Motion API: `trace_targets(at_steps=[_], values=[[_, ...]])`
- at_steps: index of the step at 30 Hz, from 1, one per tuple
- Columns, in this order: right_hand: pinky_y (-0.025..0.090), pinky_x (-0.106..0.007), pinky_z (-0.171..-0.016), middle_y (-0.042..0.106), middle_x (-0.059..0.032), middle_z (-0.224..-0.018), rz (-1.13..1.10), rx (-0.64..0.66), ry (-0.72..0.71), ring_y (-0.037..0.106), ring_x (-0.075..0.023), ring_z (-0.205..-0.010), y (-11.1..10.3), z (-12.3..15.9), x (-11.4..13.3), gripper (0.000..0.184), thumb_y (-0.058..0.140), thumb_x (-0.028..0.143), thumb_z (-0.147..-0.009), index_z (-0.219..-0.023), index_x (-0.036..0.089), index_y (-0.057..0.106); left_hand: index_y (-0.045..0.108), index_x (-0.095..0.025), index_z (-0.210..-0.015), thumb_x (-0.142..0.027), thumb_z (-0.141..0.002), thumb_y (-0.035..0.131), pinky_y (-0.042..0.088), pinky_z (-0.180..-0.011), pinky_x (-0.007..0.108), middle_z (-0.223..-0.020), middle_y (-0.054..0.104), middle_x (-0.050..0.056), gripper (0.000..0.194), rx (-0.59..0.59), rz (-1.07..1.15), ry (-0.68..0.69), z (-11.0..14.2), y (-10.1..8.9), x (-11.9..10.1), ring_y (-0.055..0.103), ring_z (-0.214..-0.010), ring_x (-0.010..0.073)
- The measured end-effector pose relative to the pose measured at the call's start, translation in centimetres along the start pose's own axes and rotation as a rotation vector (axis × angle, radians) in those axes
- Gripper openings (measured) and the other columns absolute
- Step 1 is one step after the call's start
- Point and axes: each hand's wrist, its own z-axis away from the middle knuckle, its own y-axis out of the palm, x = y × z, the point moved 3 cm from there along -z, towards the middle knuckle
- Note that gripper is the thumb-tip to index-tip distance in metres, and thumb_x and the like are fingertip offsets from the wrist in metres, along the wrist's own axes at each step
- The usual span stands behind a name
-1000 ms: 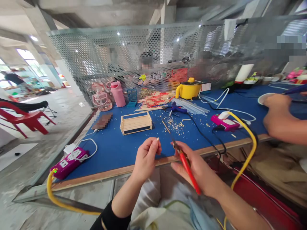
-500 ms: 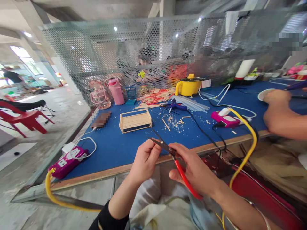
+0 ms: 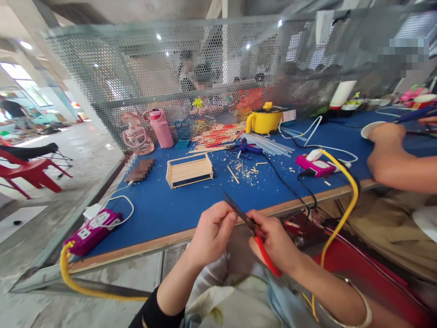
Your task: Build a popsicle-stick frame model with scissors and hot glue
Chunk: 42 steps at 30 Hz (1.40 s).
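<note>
My right hand (image 3: 275,239) is wrapped round a pair of scissors (image 3: 265,257) with red handles and dark blades. Its blades look closed together and point up and to the left, above the table's front edge. Close against the blades, my left hand (image 3: 215,230) is pinched with thumb on forefinger; whatever sits in that pinch is too small or hidden. Beyond both hands a small tray-like frame of wooden sticks (image 3: 190,171) stands on the blue tabletop (image 3: 164,212). Cut stick pieces and pale chips (image 3: 247,172) lie scattered to its right.
A pile of red and plain sticks (image 3: 218,136), glue sticks (image 3: 268,143), a blue glue gun (image 3: 247,147) and a yellow pot (image 3: 266,119) stand further back. Purple power strips (image 3: 94,232) lie on the table. At right is a co-worker's arm (image 3: 392,155). A mesh screen (image 3: 136,82) rises behind.
The scissor blades have come together, and the right hand's fingers have closed further round the handles. A pale bit seen at the blades earlier no longer shows. The view has shifted slightly.
</note>
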Motion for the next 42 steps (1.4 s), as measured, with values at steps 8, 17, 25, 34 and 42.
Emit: trace_targets(at_steps=[8, 17, 25, 34, 42], values=[[0.034, -0.020, -0.046, 0.045, 0.0068, -0.063, -0.230, -0.229, 0.176, 0.040, -0.0076, -0.048, -2.9, -0.5, 0.9, 0.016, 0.055, 0.032, -0.079, -0.090, 0.023, 0.048, 0.062, -0.015, -0.082, -0.034, -0.085, 0.058, 0.042, -0.065, 0.020, -0.073, 0.059, 0.000, 0.020, -0.202, 0.424, -0.192, 0.2, 0.1, 1.6, 0.052, -0.067, 0.0081], [0.041, -0.022, -0.052, 0.059, 0.0045, -0.070, -0.446, -0.097, 0.224, 0.051, -0.0085, -0.054, -2.7, -2.0, 1.1, 0.038, 0.070, 0.033, -0.070, -0.101, 0.022, 0.052, 0.065, -0.017, -0.079, -0.025, -0.078, 0.066, 0.046, -0.062, 0.020, -0.073, 0.065, 0.001, 0.009, -0.344, 0.012, -0.082, 0.1, -0.7, 0.5, 0.059, -0.065, 0.0093], [0.033, -0.020, -0.043, 0.057, 0.0067, -0.066, -0.607, -0.184, 0.207, 0.046, -0.0061, -0.048, -0.8, -3.4, 3.0, 0.042, 0.071, 0.033, -0.067, -0.100, 0.022, 0.047, 0.066, -0.017, -0.084, -0.015, -0.080, 0.062, 0.048, -0.069, 0.020, -0.081, 0.068, 0.003, 0.006, -0.323, -0.381, 0.209, 0.2, -1.4, -0.6, 0.062, -0.076, 0.0109], [0.042, -0.021, -0.052, 0.059, 0.0061, -0.067, -0.630, -0.194, 0.222, 0.053, -0.0085, -0.055, -0.4, -3.5, 2.9, 0.047, 0.075, 0.033, -0.063, -0.099, 0.021, 0.047, 0.069, -0.017, -0.086, -0.017, -0.083, 0.059, 0.048, -0.070, 0.022, -0.081, 0.068, 0.005, 0.010, -0.225, -0.435, 0.213, 0.4, -1.8, -0.6, 0.061, -0.077, 0.0127], [0.032, -0.016, -0.038, 0.050, 0.0079, -0.062, -0.962, -0.196, 0.238, 0.043, -0.0057, -0.045, 0.8, -7.3, 2.1, 0.051, 0.074, 0.039, -0.066, -0.106, 0.024, 0.046, 0.072, -0.019, -0.084, -0.025, -0.078, 0.067, 0.049, -0.070, 0.022, -0.082, 0.064, 0.003, 0.009, -0.458, 0.184, -0.003, -2.8, -2.2, 0.8, 0.060, -0.077, 0.0120]])
